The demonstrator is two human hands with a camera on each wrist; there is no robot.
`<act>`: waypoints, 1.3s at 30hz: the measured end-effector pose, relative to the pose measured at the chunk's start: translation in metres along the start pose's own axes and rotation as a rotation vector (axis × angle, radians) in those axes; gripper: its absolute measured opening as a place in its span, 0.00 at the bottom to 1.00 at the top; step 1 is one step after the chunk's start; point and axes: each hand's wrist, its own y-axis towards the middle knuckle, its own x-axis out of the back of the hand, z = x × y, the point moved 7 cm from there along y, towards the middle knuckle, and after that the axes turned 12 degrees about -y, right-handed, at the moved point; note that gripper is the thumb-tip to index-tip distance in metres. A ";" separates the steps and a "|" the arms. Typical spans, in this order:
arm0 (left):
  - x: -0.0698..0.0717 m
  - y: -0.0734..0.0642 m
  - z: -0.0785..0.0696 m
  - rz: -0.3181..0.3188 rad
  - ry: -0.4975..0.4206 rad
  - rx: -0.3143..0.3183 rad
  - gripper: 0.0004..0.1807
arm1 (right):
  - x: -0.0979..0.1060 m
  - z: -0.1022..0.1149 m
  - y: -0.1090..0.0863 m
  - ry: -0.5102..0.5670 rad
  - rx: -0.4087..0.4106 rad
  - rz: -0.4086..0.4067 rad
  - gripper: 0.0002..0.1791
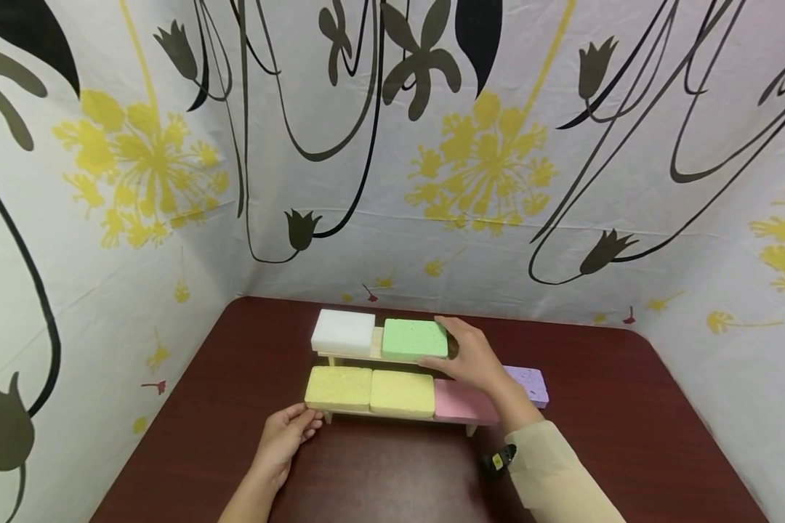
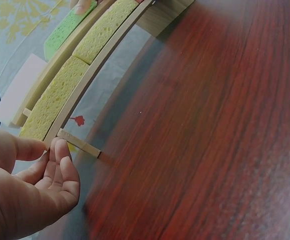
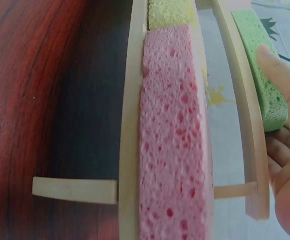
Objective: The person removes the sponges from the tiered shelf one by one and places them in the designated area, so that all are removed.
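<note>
A light wooden two-level rack (image 3: pixel 130 130) stands on the table. At the upper level's right end, my right hand (image 1: pixel 474 356) grips a green sponge (image 1: pixel 413 340), thumb on the near side and fingers on the far side. A white sponge-like block (image 1: pixel 343 330) lies to its left on the same level. Along the lower level sit two yellow sponges (image 1: pixel 338 387) and a pink sponge (image 3: pixel 172 135), side by side. My left hand (image 1: pixel 284 443) pinches the rack's lower left corner between thumb and fingers, close to a short wooden leg (image 2: pixel 80 142).
A purple sponge (image 1: pixel 528 385) lies on the dark red wooden table (image 1: pixel 379 479) to the right of the rack, partly hidden by my right arm. Patterned white cloth (image 1: pixel 366 181) rises behind the table and at both sides. A black device (image 1: pixel 499 460) is strapped at my right wrist.
</note>
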 end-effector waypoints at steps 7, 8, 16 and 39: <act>-0.001 0.000 0.000 -0.002 -0.004 -0.007 0.23 | 0.005 -0.006 -0.007 0.003 0.013 -0.034 0.50; -0.001 0.000 0.000 -0.002 -0.005 -0.007 0.23 | 0.006 -0.008 -0.009 0.005 0.008 -0.033 0.50; 0.000 -0.001 -0.002 -0.002 -0.002 -0.002 0.24 | 0.018 -0.025 -0.023 0.015 -0.050 -0.038 0.50; 0.000 -0.001 -0.002 0.005 0.000 0.021 0.23 | 0.036 -0.073 -0.050 0.049 -0.124 -0.076 0.48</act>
